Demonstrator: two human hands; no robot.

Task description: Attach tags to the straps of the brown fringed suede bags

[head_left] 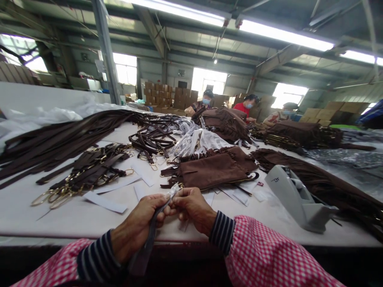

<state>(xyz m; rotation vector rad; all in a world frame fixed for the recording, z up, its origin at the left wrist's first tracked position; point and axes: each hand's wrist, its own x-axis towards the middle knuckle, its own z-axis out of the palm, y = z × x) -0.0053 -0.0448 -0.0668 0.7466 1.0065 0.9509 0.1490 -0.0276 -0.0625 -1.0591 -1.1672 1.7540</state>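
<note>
Over the table's front edge my left hand (139,223) is closed around a dark strap (147,243), whose lower part hangs below the edge. Whitish clear plastic wraps the strap's upper end, and a small gold metal piece (180,185) shows there. My right hand (194,209) pinches at that same wrapped end, close against the left; its fingertips partly hide the spot. Just behind both hands lies a brown fringed bag (214,169). To the left rests a heap of dark straps with gold clasps (92,169), and white paper strips (105,202) are scattered beside it.
A grey tape dispenser (295,199) stands at the right. Long brown straps (56,139) spread along the left, with plastic-wrapped straps (199,141) at the middle. Brown fringed material (326,183) covers the right side. Several masked people are behind the table; cartons (158,95) are stacked farther back.
</note>
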